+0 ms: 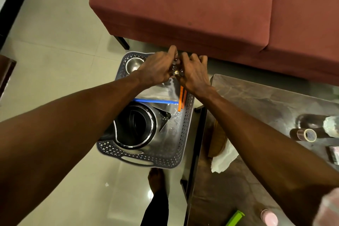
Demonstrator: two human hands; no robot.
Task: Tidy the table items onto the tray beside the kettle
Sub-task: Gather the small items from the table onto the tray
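A grey perforated tray point(180, 145) sits on the floor with a black and steel kettle point(136, 126) in its near half. Beyond the kettle lie a clear zip bag with a blue strip point(157, 95), orange sticks point(182, 100) and a steel bowl point(134, 63). My left hand point(156, 69) and my right hand point(192, 73) meet over the tray's far end, fingers pinched around a small metallic object point(176, 72) that is mostly hidden between them. I cannot tell which hand bears it.
A dark table point(266, 115) stands to the right with a tape roll point(306, 135), white tissue point(222, 158), a green item point(235, 217) and a pink object point(269, 217). A red sofa point(201, 5) lies just beyond the tray. My foot point(156, 180) is near the tray's front.
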